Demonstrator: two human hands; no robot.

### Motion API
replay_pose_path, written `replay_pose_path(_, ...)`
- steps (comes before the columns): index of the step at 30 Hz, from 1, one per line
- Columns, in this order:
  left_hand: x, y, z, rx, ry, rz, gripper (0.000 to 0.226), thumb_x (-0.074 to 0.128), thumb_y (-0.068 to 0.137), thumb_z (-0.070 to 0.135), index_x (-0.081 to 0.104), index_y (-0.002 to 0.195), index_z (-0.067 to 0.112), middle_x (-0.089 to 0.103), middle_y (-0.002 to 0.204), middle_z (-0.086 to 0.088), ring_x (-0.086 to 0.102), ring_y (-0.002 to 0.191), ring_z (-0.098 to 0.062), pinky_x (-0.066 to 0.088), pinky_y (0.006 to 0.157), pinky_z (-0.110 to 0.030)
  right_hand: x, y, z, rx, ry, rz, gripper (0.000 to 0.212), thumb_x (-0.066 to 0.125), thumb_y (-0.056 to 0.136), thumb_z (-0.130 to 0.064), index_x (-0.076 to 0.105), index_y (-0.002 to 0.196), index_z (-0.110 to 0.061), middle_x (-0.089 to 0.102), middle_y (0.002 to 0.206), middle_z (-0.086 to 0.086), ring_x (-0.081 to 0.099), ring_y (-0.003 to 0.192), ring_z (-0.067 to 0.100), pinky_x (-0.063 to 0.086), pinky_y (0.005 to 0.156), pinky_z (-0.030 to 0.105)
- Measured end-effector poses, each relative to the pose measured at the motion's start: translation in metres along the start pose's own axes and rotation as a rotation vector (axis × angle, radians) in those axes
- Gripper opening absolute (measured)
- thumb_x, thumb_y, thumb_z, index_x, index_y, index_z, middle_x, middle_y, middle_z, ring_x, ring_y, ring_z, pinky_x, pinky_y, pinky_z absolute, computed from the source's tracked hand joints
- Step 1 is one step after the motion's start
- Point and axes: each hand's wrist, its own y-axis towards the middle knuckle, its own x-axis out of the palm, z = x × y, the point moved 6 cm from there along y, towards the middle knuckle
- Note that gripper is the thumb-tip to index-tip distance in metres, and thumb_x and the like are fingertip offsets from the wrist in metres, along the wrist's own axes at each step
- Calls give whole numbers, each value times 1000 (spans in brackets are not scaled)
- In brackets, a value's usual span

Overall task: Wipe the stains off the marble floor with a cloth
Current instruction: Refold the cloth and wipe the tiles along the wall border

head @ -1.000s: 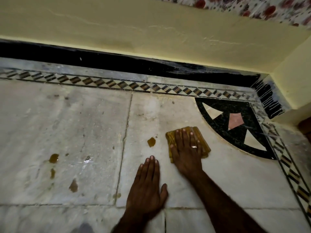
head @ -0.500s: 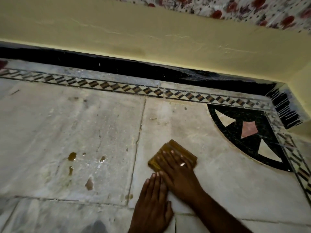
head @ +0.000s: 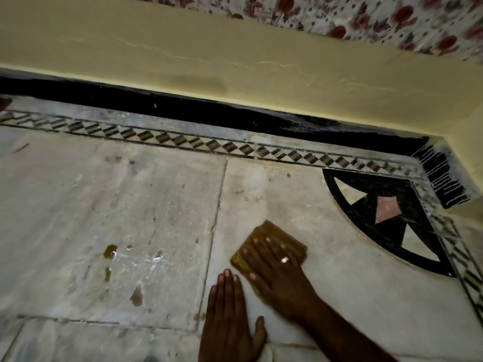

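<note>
While the right hand (head: 274, 273) presses a folded yellow cloth (head: 269, 246) onto the marble floor (head: 352, 283), the main risk, judging from the layout, is smearing rather than lifting: a cloth that looks already soiled, dragged w/ a flat palm, could spread brown residue across the pale slab. Several brown stains (head: 109, 251) lie well apart to the left, beyond the slab joint (head: 214, 231); a stroke limited to the current slab would miss them. Stains near the joint could be pushed into the gap. Right hand: fingers spread flat, palm down on the cloth, pressing not gripping; a ring shows on one finger. Edges are blurred. Left hand (head: 230, 317): fingers extended & close together, flat on bare marble just beside the cloth, holding nothing, prob. bracing body weight. Cloth sits between the joint and the black corner inlay (head: 386, 194).
</note>
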Motion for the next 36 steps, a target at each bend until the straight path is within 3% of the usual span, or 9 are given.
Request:
replay_pose_path(4,-3,3,2,17,11,-13,91,57,77,58,50,142,-6,42,154,-25,40,144,-39,28,116,-48,-3,-33,47,203,51,3,56,19,110,-47,30,160,-26,27,168,5,30,152,31,25,119,51)
replay_pose_path(9,-4,2,4,49,-11,-19,90,58,79,56,46,145,-5,40,155,-24,39,144,-40,33,112,-50,1,42,59,387,88,-140,69,-2,102,-62,4,163,-32,2,173,3,4,159,33,11,123,57)
replay_pose_path(13,-5,2,2,48,-32,-25,90,58,80,56,47,145,-5,40,155,-24,40,144,-39,32,112,-49,-6,86,26,352,139,-322,64,15,108,-54,-12,162,-35,-20,171,-2,-20,157,28,-9,124,51)
replay_pose_path(17,-3,1,0,40,-21,-36,87,55,83,57,50,142,-7,42,154,-25,42,142,-39,31,113,-48,-2,68,-1,270,73,-326,79,-1,91,-63,-5,163,-32,-8,173,2,-5,159,30,2,125,53)
replay_pose_path(20,-8,-6,-11,34,-55,-72,87,54,83,60,51,140,-6,44,152,-24,42,142,-37,33,112,-47,8,45,-19,271,46,-203,72,27,95,-56,30,160,-24,42,161,7,39,147,34,33,116,54)
replay_pose_path(24,-25,-27,-35,277,-4,-84,81,49,92,58,51,140,-7,43,152,-25,41,143,-39,34,113,-48,13,7,-49,254,38,-66,58,13,108,-50,20,161,-28,46,158,7,30,146,29,9,117,46)
replay_pose_path(31,-71,-45,-103,723,141,-181,89,40,98,69,41,149,-4,37,157,-22,30,150,-33,21,123,-46,12,-49,-105,173,33,-60,60,40,100,-46,42,156,-26,40,163,7,35,151,31,36,112,53)
replay_pose_path(33,-80,-58,-123,729,166,-202,90,38,98,70,38,151,-3,33,159,-22,29,151,-33,20,122,-46,7,-37,-90,124,-45,-58,63,37,102,-53,39,157,-23,36,164,11,28,154,33,33,117,54)
replay_pose_path(36,-82,-71,-138,638,143,-186,91,45,96,70,38,150,-3,32,160,-22,29,151,-34,23,121,-47,8,-6,-81,282,-40,-58,67,29,104,-56,25,162,-23,23,168,15,8,157,34,22,123,57)
